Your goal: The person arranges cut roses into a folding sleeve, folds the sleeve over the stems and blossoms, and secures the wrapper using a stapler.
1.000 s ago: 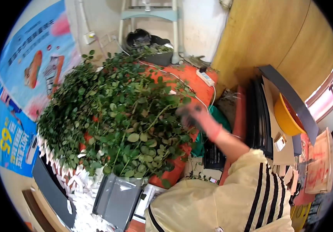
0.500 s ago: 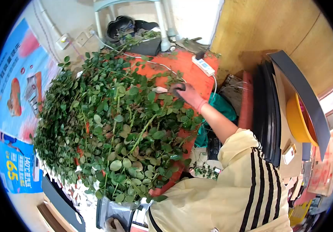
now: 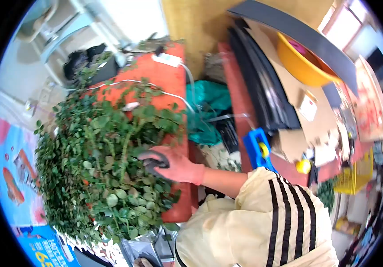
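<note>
A large heap of leafy green stems [image 3: 115, 196], rose-like in leaf, covers much of the orange-red table [image 3: 176, 213]. My right hand [image 3: 171, 165], in a pink glove with dark grey fingers, reaches over the heap's right side. Its fingers are curved and apart, slightly blurred, with nothing visible between them. At the bottom edge, my left hand [image 3: 143, 262] shows only in part, in a pale glove. It is beside a grey tray-like thing with clear plastic [image 3: 140, 250]. The frame edge cuts off most of its fingers.
A white power strip [image 3: 168, 59] and its cable lie at the table's far end, near a black container [image 3: 104, 71]. A teal bag [image 3: 209, 100] sits beyond the right edge. Farther right are black sheets [image 3: 262, 84], a yellow basin [image 3: 302, 62] and a blue tool [image 3: 259, 149].
The view has swung right. My right hand has come back from the table's far right edge to the near right part of the heap. The left hand stays at the bottom.
</note>
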Motion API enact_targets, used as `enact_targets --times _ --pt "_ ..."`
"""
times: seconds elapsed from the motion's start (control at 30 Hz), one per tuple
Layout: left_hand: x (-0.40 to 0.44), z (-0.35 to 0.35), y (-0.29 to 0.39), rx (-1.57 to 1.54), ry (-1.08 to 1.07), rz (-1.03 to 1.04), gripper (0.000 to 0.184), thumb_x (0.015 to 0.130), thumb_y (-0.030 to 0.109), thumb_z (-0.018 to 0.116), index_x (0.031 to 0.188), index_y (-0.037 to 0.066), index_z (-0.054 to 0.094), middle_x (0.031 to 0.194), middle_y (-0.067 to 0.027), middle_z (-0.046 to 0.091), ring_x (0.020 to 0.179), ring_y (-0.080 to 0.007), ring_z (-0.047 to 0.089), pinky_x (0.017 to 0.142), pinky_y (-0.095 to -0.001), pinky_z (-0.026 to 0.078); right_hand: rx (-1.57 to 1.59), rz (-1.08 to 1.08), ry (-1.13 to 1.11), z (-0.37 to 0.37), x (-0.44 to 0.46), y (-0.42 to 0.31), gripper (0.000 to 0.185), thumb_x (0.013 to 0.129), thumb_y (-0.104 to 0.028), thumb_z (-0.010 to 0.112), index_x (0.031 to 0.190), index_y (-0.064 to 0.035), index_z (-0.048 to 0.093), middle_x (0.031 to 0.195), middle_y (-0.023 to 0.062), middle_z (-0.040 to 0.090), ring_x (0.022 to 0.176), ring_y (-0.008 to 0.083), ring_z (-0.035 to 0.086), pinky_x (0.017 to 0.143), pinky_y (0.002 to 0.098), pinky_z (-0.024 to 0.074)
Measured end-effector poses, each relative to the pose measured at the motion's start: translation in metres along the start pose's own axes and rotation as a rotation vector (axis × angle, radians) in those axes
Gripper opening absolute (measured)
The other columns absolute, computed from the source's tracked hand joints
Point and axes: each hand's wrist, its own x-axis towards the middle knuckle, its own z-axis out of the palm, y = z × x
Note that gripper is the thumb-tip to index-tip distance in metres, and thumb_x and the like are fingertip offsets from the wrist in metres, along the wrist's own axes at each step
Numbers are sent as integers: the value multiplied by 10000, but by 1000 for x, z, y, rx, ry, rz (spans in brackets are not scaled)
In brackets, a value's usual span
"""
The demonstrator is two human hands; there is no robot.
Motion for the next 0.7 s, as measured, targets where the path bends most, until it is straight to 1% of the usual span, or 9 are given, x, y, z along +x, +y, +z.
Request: enact_targets --times 0.13,0.2,0.27,0.33,0.4,0.47,0.57,0.67,0.7 --pt "-6 -5 -11 36 -19 140 343 843 280 588 984 -29 631 937 -220 637 840 -355 595 792 -396 474 -121 -81 364 9 -92 -3 369 753 -126 629 1113 -67 572 1069 143 580 990 330 561 890 389 437" --pt "-6 -4 -20 46 -25 185 340 843 280 585 978 -28 632 935 -220 636 842 -355 594 794 -397 472 -170 95 74 -37 -126 -41 322 781 -127 618 1098 -78 594 1034 129 610 966 300 584 872 376 447" --pt "-3 2 -34 -2 26 266 319 838 286 578 965 0 643 934 -217 634 845 -354 589 795 -402 466 -522 182 288 -59 -175 -64 283 792 -111 603 1072 -77 621 1005 127 627 945 286 596 846 347 461" --pt "-3 1 -38 -20 47 305 310 833 290 588 956 13 649 924 -219 635 839 -344 593 807 -405 462 -351 559 428 -93 -213 -76 273 793 -139 598 1053 -64 634 1026 140 623 954 280 596 844 347 464" --pt "16 14 -72 -78 -9 300 328 838 256 592 1021 -16 605 946 -191 625 851 -298 592 800 -370 459 -582 533 665 -136 -252 -52 273 813 -209 580 1019 -42 645 1064 160 613 960 304 603 847 370 467" --pt "26 24 -87 -135 -51 316 362 843 221 596 1087 -44 560 969 -164 616 862 -252 591 793 -335 456 -943 638 713 -186 -297 7 317 831 -292 567 979 -26 653 1028 167 635 940 307 622 843 385 472" --pt "24 31 -89 -194 42 466 240 888 172 530 990 -40 577 872 -122 598 763 -209 558 730 -316 448 -572 683 767 -206 -315 71 343 820 -330 581 966 -31 662 941 171 654 911 325 630 831 382 478" --pt "26 27 -91 -201 12 474 258 886 182 536 1019 -36 573 886 -120 604 779 -215 566 741 -316 451 -496 864 654 -191 -296 43 375 801 -351 604 985 -29 662 857 177 659 895 337 631 838 378 472" --pt "29 30 -93 -206 20 461 267 876 173 547 1031 -41 582 910 -131 615 779 -221 576 744 -316 456 -467 838 663 -175 -284 9 367 779 -332 638 977 -24 670 833 142 665 819 281 643 762 345 493"
